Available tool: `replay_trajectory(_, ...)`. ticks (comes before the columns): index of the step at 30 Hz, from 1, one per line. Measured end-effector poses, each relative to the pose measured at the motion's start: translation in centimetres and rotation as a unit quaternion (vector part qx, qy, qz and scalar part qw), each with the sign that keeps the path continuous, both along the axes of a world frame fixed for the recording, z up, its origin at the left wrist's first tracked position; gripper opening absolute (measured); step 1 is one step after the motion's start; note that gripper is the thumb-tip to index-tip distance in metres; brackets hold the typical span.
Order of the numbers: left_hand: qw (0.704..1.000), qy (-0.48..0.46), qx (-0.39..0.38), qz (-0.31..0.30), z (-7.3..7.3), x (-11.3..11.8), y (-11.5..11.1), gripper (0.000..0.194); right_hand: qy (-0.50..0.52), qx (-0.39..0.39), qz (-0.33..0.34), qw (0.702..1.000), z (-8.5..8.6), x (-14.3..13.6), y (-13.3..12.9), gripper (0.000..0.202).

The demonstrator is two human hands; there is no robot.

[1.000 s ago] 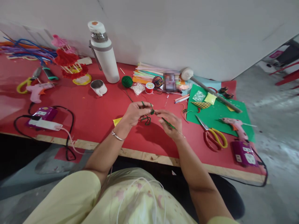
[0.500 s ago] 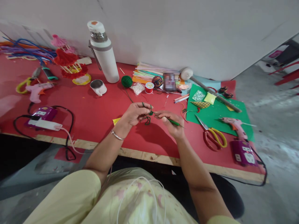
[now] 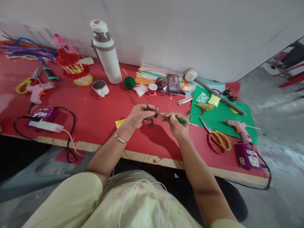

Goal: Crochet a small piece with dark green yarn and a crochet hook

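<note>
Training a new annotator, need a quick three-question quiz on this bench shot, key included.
1. Which hand holds the green-handled tool?
2. True or false: in the picture, the green yarn ball lies to the right of the white mug.
3. What does the left hand hold? (a) a pair of scissors (b) green yarn (c) a glue gun

Key: 1. The right hand. 2. True. 3. b.

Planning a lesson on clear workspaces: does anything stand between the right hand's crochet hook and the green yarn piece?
Nothing visible: the right hand holds the crochet hook close beside the green yarn piece in the left hand.
</note>
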State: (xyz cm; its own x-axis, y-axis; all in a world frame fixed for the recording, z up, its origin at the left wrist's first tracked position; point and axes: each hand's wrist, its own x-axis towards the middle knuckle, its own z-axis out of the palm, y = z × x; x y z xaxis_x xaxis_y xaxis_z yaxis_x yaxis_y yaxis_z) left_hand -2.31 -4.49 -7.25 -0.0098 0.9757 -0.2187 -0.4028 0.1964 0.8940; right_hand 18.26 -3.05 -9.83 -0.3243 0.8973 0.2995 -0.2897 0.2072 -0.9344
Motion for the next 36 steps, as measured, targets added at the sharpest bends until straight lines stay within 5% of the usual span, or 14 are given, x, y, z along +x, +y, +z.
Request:
replay_trajectory(6,1.000,-0.003,0.007,0.020,-0.2,0.1,0.0,0.030,-0.088,0.097,-0.037,0.991,0.9,0.2,-0.4,0.013)
replay_trajectory(16,0.999,0.002,0.015,0.029,-0.4,0.8,-0.1,0.028,0.011,-0.068,0.004,0.998,-0.5,-0.1,0.6,0.030)
replay_trajectory(24,0.999,-0.044,0.024,0.012,-0.8,1.1,-0.3,0.032,0.019,-0.043,0.000,0.999,-1.3,-0.5,0.6,0.027)
replay_trajectory(36,0.998,-0.037,0.012,0.047,-0.2,2.3,-0.4,0.029,0.051,-0.140,0.021,0.989,-1.0,-1.0,0.6,0.040)
